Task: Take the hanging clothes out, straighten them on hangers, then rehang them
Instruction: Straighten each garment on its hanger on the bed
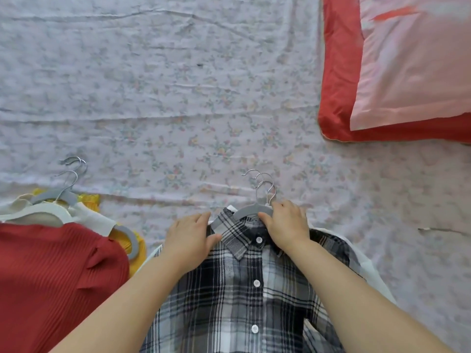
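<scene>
A plaid shirt (244,296) lies front-up on the bed (178,98), on a grey hanger (248,209). The left hand (190,234) presses flat on the shirt's shoulder beside the collar, fingers (201,217) released and straight. The right hand (286,225) is grasping the hanger at the collar. A red top (51,276) lies to the left.

Two forearms show, bare right down to the wrists. The left hand (190,234) and right hand (286,225) are bare too.

Woven plaid shirt (244,289) — matt grey hanger (251,210), shiny metal hooks (260,184).
</scene>
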The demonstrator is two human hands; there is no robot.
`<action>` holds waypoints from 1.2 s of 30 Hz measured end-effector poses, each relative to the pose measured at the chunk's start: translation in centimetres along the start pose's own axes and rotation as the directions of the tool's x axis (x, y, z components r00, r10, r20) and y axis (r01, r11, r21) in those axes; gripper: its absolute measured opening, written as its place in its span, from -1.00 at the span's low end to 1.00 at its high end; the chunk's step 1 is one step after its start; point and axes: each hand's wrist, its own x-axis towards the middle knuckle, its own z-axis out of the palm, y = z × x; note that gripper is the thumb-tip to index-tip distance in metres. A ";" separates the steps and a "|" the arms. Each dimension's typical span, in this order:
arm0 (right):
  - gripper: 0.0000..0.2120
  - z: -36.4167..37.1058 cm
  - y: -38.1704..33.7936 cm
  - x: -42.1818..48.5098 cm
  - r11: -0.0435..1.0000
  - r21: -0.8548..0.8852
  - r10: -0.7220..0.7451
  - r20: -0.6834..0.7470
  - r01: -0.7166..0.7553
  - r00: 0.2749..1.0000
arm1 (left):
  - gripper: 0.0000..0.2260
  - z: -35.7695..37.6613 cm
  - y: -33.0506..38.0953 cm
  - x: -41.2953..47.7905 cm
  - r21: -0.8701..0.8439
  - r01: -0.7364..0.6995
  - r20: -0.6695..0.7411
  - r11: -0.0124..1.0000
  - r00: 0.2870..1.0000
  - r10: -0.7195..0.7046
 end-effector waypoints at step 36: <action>-0.77 -4.0 -1.2 -19.2 0.913 0.405 0.192 -0.527 0.046 0.828 | -0.70 -1.6 1.0 -10.5 -0.125 -0.334 -0.336 0.934 0.900 0.277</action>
